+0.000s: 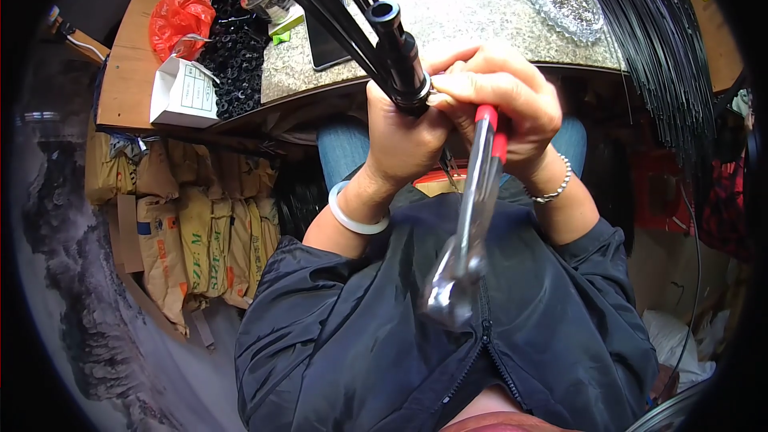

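Note:
My left hand (406, 140) is wrapped round a black umbrella frame (400, 60), its tube end pointing up and away from me. Several thin black ribs (336, 28) fan out from it to the far left. Beside it, my right hand (512, 100) pinches with thumb and forefinger at the collar of the frame; what lies between those fingertips is too small to make out. Pliers (474, 200) with red grips are tucked in the same right hand, their blurred metal head hanging toward my jacket.
The bench holds a heap of small black parts (228, 72), a dark phone (324, 40), a red plastic bag (180, 20), a white box (186, 92) and a glass dish of tiny metal pieces (568, 8). Long black rods (660, 48) drape over its right edge. Sacks (196, 232) stand at lower left.

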Demonstrator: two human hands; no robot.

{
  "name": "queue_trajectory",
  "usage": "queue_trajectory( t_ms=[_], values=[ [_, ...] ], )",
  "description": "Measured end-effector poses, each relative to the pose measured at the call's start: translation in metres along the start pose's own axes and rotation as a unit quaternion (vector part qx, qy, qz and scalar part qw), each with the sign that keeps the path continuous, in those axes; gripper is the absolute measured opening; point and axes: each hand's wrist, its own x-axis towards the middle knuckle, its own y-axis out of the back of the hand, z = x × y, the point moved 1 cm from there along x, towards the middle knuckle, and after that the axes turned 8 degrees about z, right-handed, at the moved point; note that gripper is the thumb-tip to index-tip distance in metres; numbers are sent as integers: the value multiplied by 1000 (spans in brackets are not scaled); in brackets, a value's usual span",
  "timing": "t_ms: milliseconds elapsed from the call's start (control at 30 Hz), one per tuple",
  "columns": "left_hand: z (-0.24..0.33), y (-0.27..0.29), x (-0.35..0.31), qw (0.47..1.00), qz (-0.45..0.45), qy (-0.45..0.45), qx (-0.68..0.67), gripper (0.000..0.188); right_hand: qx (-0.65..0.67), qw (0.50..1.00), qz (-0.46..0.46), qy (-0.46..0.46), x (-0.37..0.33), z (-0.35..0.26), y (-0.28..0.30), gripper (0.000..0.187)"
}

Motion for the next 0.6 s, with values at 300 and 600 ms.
queue_trajectory(
  t_ms=[300,600],
  values=[
    [4,8,13,989,52,115,-81,25,-2,885,-244,-398,31,-16,32,24],
    [4,12,17,994,36,91,-55,25,16,775,-398,-491,27,-31,66,17]
  ],
)
